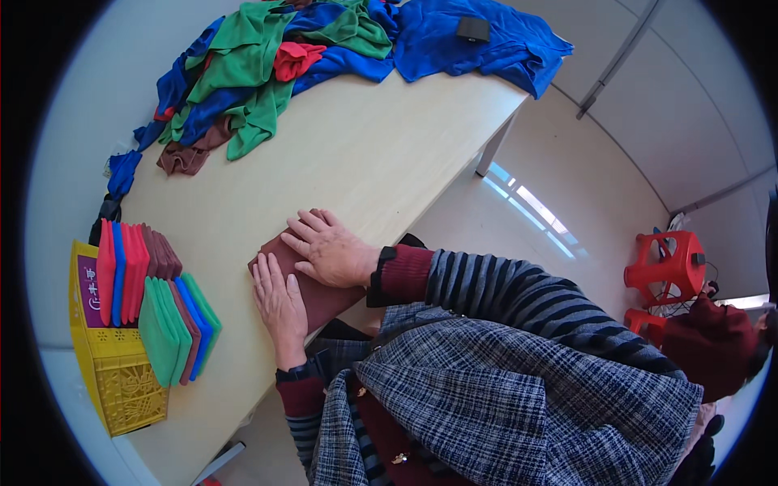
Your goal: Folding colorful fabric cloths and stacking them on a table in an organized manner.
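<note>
A brown cloth (334, 301) lies folded flat at the near edge of the table (356, 154). My left hand (279, 304) rests on its left side, fingers stretched out and pressed to the fabric. Across its upper part my right hand (331, 249) lies flat, with the fingers spread. Neither hand grips anything, and both cover part of the cloth. Left of my hands stand folded cloths in two rows: red, blue and brown ones (134, 271) behind, green, brown and blue ones (168, 332) in front.
A yellow plastic basket (130, 397) stands at the table's left edge. Loose green, blue, red and brown cloths (243, 61) pile along the far side. A small black box (473, 30) sits on a blue cloth (494, 57). Red stools (666, 263) stand on the floor at right.
</note>
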{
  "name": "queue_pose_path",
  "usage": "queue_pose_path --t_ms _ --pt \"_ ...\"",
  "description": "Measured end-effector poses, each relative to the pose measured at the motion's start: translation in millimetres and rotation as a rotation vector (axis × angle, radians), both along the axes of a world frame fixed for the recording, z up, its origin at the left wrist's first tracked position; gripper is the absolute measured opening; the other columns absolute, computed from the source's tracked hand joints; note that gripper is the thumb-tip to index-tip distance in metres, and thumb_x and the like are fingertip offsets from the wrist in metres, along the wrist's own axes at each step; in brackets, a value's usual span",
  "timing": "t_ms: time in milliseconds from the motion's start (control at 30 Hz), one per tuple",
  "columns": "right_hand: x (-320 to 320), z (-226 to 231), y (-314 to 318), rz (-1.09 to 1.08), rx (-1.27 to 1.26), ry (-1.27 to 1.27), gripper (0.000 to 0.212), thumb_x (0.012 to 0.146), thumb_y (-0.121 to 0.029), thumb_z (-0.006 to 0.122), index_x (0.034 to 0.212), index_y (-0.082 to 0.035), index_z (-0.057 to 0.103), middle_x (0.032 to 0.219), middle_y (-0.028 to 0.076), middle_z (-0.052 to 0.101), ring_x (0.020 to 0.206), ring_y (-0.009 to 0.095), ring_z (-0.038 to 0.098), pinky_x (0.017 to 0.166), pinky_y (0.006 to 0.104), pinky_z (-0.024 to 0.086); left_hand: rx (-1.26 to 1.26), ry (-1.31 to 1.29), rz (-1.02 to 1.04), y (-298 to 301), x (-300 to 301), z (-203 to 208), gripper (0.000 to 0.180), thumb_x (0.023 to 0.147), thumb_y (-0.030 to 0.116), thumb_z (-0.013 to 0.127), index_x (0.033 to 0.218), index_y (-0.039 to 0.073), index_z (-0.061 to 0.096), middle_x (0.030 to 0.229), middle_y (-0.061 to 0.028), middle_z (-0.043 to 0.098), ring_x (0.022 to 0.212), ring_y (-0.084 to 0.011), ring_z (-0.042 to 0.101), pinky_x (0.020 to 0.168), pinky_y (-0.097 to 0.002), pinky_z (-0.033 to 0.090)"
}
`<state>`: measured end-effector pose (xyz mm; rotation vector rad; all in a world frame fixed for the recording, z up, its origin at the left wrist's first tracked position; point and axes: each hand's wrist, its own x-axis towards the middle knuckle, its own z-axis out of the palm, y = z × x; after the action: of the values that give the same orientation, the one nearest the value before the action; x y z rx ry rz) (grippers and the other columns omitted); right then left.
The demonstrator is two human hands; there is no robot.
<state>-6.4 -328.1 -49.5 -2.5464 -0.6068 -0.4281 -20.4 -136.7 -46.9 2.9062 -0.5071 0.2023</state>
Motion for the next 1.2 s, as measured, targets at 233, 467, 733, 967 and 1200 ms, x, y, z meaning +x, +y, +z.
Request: queue_pose_path --t_ms 233,467,733,967,1200 --pt "0.9 1.4 -19.1 -0.077 0.022 0.002 0.058 0.095 -0.038 0.057 0.141 -0.003 0.051 0.148 0.017 0.047 0.140 0.035 0.039 0.116 0.0476 0.028 -0.028 -0.011 -0.009 -14.2 1.9 5.4 0.057 0.106 0.031 0.039 0.156 0.005 0.031 0.163 -0.0168 0.028 0.151 -0.0343 0.024 0.122 -0.0471 0.020" --pt "4.3 -20.4 -7.1 -0.095 0.119 -0.148 0.056 0.088 -0.044 0.062 0.128 -0.004 0.059 0.133 0.015 0.055 0.133 0.032 0.042 0.111 0.0479 0.030 0.030 0.026 0.098 23.1 1.3 -9.7 0.056 0.107 0.033 0.035 0.155 0.004 0.033 0.158 -0.0198 0.035 0.146 -0.0341 0.033 0.119 -0.0475 0.024" --pt "-4.3 -7.7 5.4 0.007 0.153 -0.195 0.051 0.089 -0.045 0.061 0.122 -0.006 0.062 0.131 0.015 0.056 0.132 0.034 0.040 0.113 0.0523 0.025 0.073 -0.095 -0.032 -2.3 4.9 2.6 0.059 0.107 0.036 0.035 0.153 -0.001 0.034 0.157 -0.0228 0.035 0.146 -0.0379 0.031 0.120 -0.0471 0.023" --pt "2.6 -24.6 6.0 -0.030 0.170 -0.178 0.049 0.087 -0.045 0.061 0.118 -0.007 0.064 0.130 0.016 0.056 0.134 0.035 0.039 0.114 0.0541 0.022 -0.052 -0.069 -0.146 -6.6 6.0 -5.1 0.055 0.107 0.031 0.038 0.150 -0.004 0.037 0.154 -0.0244 0.039 0.143 -0.0389 0.036 0.120 -0.0475 0.025" --pt "1.4 -26.7 10.5 0.066 0.171 -0.105 0.059 0.083 -0.045 0.065 0.125 -0.004 0.062 0.142 0.020 0.049 0.141 0.040 0.033 0.118 0.0573 0.017 -0.109 -0.053 -0.161 7.0 -6.8 -6.1 0.056 0.106 0.023 0.040 0.148 -0.012 0.033 0.153 -0.0350 0.033 0.143 -0.0462 0.034 0.121 -0.0463 0.027"
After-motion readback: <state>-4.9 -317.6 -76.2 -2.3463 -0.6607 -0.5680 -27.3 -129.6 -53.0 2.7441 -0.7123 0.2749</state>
